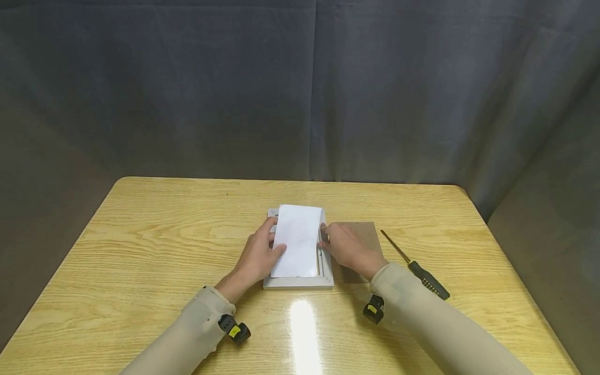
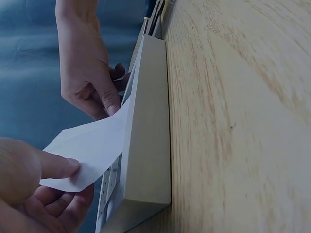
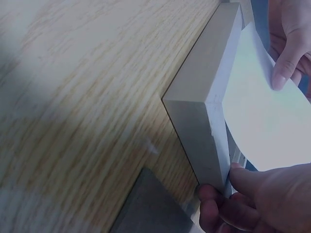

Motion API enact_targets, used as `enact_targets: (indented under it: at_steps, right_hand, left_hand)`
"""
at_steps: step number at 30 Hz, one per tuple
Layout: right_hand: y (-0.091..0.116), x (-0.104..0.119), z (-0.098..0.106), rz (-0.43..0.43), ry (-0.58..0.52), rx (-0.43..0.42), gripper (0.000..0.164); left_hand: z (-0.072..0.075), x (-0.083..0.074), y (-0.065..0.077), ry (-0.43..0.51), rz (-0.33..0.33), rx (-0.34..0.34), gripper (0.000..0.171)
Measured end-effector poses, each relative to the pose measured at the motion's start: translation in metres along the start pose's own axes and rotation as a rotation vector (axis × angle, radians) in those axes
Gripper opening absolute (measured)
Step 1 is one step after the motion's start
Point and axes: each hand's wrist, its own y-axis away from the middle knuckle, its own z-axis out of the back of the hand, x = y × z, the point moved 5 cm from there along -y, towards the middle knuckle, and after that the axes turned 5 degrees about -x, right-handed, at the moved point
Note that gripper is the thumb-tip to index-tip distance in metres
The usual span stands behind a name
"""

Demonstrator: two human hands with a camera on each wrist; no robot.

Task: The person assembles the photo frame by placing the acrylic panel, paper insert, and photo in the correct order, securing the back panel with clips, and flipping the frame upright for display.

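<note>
A white sheet of paper (image 1: pixel 297 239) lies slanted over a pale grey picture frame (image 1: pixel 297 283) on the table. My left hand (image 1: pixel 260 252) pinches the sheet's left side, thumb on top and fingers beneath. In the left wrist view that side of the paper (image 2: pixel 97 141) curves up off the frame (image 2: pixel 148 121), while its other side dips toward the frame's inside. At the frame's right side, my right hand (image 1: pixel 349 245) grips the rail. The right wrist view shows its thumb (image 3: pixel 243 179) on the inner side and its fingers around the outer side of the frame (image 3: pixel 194 131).
A flat brown board (image 1: pixel 367 234) lies beside the frame, partly under my right hand. To its right rests a screwdriver (image 1: pixel 428 278) with a black handle. The wooden table (image 1: pixel 164 234) ends at a dark curtain (image 1: pixel 225 104).
</note>
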Motion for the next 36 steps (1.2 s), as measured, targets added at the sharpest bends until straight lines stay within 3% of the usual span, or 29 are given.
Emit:
enact_targets:
  at_steps: [13, 27, 36]
  right_hand:
    - [0.0, 0.0, 0.001, 0.013, 0.048, -0.002, 0.054]
    - [0.001, 0.002, 0.002, 0.04, 0.071, -0.021, 0.055]
    - [0.001, 0.002, 0.002, 0.048, 0.056, -0.022, 0.053]
  left_hand:
    - [0.0, -0.002, -0.002, -0.041, -0.057, -0.029, 0.087]
    - [-0.007, 0.0, -0.007, -0.065, -0.059, 0.004, 0.096]
    - [-0.012, -0.001, -0.008, -0.141, -0.108, 0.029, 0.1]
